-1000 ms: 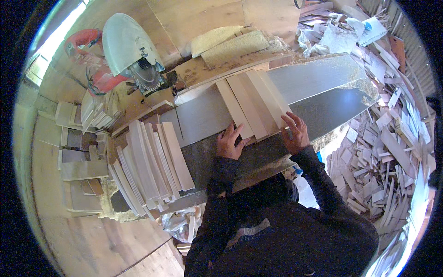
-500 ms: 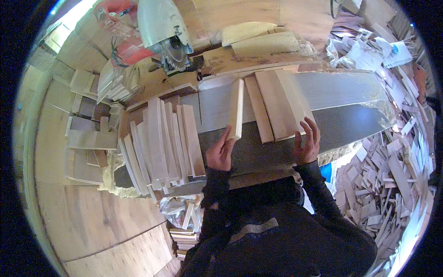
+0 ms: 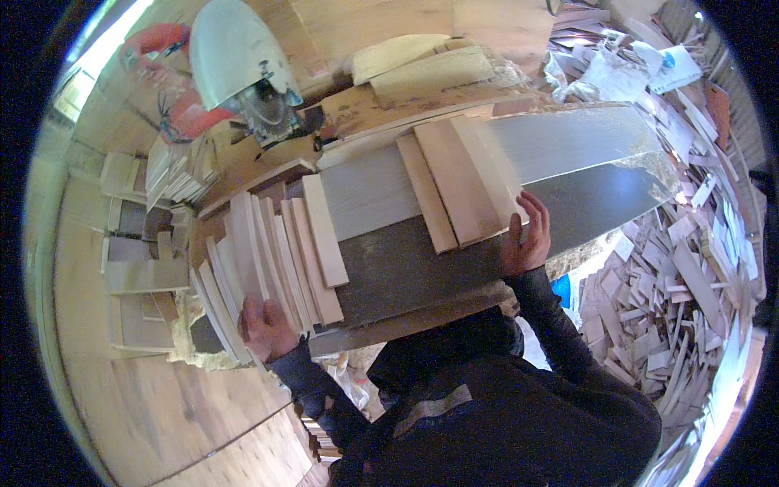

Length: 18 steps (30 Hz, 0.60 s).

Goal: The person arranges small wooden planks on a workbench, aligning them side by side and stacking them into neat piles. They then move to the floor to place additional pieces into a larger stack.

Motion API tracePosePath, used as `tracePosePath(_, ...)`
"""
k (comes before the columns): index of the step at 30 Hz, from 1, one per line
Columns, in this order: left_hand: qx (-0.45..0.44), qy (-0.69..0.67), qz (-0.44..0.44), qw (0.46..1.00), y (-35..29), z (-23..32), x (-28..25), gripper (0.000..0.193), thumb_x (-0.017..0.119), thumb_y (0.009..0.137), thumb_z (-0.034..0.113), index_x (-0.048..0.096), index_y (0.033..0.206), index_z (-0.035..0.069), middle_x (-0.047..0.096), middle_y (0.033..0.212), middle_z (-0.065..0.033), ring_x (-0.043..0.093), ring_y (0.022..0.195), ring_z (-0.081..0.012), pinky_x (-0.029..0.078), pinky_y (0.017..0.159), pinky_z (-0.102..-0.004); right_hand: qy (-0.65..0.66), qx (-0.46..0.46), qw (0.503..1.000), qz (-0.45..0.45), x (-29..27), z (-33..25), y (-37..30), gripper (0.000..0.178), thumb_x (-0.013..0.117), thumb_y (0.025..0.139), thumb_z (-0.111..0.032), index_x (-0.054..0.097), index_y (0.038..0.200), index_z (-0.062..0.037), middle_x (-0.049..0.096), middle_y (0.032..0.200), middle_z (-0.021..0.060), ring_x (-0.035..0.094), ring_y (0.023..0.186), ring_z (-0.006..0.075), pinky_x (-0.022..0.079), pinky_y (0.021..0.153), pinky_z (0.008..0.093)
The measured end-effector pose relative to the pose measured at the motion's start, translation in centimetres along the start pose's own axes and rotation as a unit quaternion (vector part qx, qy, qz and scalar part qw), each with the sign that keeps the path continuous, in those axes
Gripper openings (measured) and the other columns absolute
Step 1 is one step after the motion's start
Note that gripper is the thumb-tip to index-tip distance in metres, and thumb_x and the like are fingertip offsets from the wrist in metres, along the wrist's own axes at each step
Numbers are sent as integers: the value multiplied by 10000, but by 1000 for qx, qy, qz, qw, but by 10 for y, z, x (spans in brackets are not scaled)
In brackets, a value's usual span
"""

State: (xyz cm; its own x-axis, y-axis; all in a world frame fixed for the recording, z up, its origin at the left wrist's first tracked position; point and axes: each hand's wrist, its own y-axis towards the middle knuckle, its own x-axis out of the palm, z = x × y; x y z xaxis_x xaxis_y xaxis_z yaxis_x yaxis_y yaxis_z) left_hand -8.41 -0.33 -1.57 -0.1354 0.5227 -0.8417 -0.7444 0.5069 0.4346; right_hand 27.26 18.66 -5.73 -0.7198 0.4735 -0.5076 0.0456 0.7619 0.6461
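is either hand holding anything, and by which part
Cannot be told: left hand is at near ends of the left boards, right hand at near corner of right boards.

Saw (image 3: 239,61) behind board row (image 3: 253,252), scrap heap (image 3: 665,296) right of table (image 3: 385,268)

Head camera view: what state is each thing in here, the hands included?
Left hand: fingers bent at the left row's near end; grip unclear
Right hand: fingers apart, beside the middle boards' near end
Left row of boards: packed closely, some overlapping
Middle boards: lying side by side
Saw: blade partly exposed; cannot tell whether running
Scrap wood: heaped loosely
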Motion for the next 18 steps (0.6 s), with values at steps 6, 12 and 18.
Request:
tracePosePath(6, -62, -300, 38, 951, -7, 28, -8, 361, 639, 826, 133, 575, 1162, 18, 592, 1136, -198, 572, 1047, -292, 459, 899, -364, -19, 54, 997, 50, -21, 42, -2, 244, 518, 838, -39, 545, 1080, -28, 573, 1111, 161, 542, 1039, 336, 432, 899, 402)
tracePosePath(12, -4, -460, -81, 884, -37, 115, 5, 351, 594, 889, 214, 551, 1185, 29, 598, 1118, -116, 545, 1041, -198, 459, 882, -327, -14, 102, 994, 36, -17, 46, -22, 246, 519, 847, -31, 547, 1092, -41, 571, 1134, 139, 557, 1050, 288, 444, 881, 382)
tracePosePath(18, 119, -295, -78, 945, -79, 184, 91, 329, 584, 844, 208, 590, 1155, 102, 580, 898, -135, 489, 878, -317, 372, 806, -427, -10, 53, 998, -13, -8, 36, -24, 350, 582, 792, -29, 534, 1137, -67, 544, 1153, 169, 515, 1080, 351, 425, 920, 419)
